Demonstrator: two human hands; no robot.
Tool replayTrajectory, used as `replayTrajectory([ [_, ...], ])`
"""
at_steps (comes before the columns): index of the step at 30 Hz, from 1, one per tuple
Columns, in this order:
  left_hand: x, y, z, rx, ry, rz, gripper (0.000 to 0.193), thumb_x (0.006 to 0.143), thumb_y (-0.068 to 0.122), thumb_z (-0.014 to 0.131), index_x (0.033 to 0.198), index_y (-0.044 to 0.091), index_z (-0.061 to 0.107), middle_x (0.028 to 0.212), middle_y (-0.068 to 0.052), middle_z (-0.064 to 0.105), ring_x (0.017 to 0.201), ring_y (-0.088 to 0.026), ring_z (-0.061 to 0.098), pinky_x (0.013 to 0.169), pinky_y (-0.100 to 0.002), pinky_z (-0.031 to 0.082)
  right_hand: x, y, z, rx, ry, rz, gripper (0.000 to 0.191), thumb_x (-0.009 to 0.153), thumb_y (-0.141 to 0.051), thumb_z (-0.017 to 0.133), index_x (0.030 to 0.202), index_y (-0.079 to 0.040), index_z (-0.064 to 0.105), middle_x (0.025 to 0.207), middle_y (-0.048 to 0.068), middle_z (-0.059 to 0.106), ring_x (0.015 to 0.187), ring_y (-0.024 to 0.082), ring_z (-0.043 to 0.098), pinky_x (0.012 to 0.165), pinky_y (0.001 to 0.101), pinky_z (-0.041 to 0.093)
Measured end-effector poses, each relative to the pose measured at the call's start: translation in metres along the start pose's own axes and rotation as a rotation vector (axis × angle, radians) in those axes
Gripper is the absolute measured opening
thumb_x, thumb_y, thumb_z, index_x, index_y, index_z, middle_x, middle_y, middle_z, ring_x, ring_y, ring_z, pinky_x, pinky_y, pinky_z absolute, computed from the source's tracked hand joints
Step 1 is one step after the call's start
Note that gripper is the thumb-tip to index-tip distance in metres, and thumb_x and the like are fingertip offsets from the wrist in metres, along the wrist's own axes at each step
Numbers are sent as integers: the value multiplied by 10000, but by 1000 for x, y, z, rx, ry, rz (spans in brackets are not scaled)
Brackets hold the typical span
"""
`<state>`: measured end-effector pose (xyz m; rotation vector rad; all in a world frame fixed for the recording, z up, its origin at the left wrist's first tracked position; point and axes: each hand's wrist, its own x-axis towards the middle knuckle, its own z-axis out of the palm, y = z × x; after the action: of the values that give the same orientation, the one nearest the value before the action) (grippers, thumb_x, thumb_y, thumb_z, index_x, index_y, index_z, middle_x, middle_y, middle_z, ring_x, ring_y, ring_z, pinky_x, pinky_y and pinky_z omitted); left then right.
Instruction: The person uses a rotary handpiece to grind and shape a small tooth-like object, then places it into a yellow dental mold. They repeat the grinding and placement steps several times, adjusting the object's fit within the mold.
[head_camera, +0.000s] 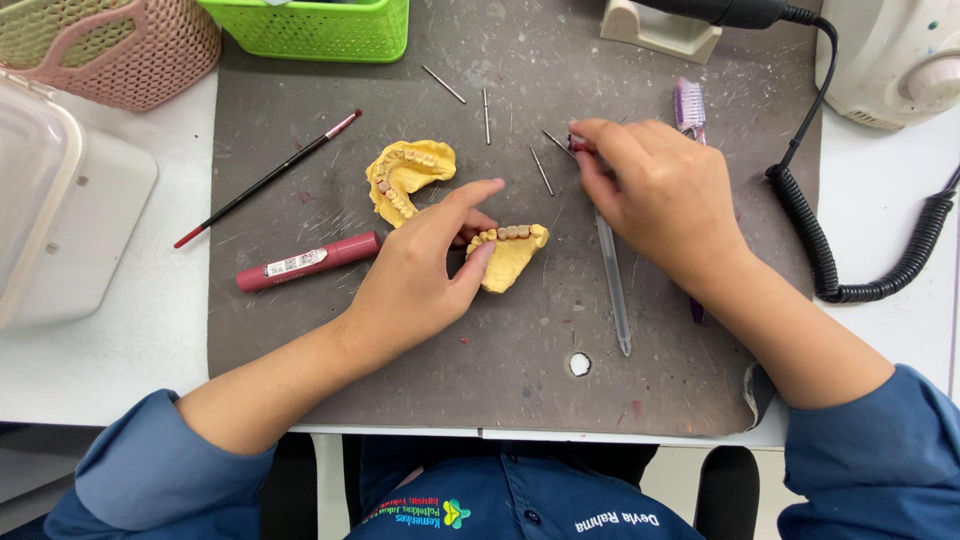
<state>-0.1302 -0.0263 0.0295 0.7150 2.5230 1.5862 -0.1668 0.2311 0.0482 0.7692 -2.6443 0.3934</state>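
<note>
You had two yellow dental casts (408, 172) (510, 252), four thin metal pins (443, 84) (486, 115) (541, 170) (556, 141), two baskets (110, 45) (315, 27), one slim brush (268, 179), one pink tube (307, 261), one purple toothbrush (689, 108), one clear-handled tool (614, 285).

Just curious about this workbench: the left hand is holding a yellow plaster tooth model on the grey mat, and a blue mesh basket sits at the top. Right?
Not quite: the mesh basket is bright green, not blue, as the head view shows. The left hand does hold the yellow plaster tooth model on the grey mat.
</note>
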Motion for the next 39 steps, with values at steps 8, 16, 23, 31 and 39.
replayTrajectory([
  [8, 1, 3, 5, 51, 4, 54, 332, 930, 37, 678, 1260, 17, 652, 963, -124, 650, 872, -251, 669, 768, -360, 541, -1, -11, -9, 532, -90, 333, 204, 980, -36, 720, 1178, 12, 713, 1006, 114, 779, 883, 139, 775, 800, 262, 631],
  [16, 14, 7, 17, 134, 99, 139, 186, 905, 125, 761, 1050, 19, 713, 940, -121, 638, 905, -291, 653, 803, -394, 521, -6, -31, -29, 670, -106, 431, 199, 916, -40, 781, 1085, 30, 702, 959, 92, 774, 897, 127, 775, 808, 240, 640],
  [23, 8, 6, 20, 227, 112, 234, 125, 892, 100, 769, 967, 33, 695, 908, -100, 628, 864, -297, 641, 748, -411, 510, -11, -42, -27, 668, -94, 367, 157, 920, -19, 771, 1045, 37, 696, 946, 89, 768, 872, 128, 781, 795, 246, 649],
  [31, 8, 3, 19, 279, 170, 305, 133, 913, 103, 763, 971, 30, 669, 914, -96, 634, 839, -293, 642, 723, -403, 515, -12, -43, -23, 708, -97, 359, 130, 922, -6, 765, 1019, 37, 690, 964, 87, 763, 908, 138, 778, 834, 258, 650],
  [39, 7, 1, 18, 263, 177, 295, 140, 920, 113, 763, 968, 31, 661, 915, -98, 639, 842, -294, 644, 724, -399, 515, -11, -43, -21, 672, -151, 358, 127, 909, -16, 779, 1002, 30, 706, 968, 98, 783, 929, 155, 790, 851, 266, 645],
])
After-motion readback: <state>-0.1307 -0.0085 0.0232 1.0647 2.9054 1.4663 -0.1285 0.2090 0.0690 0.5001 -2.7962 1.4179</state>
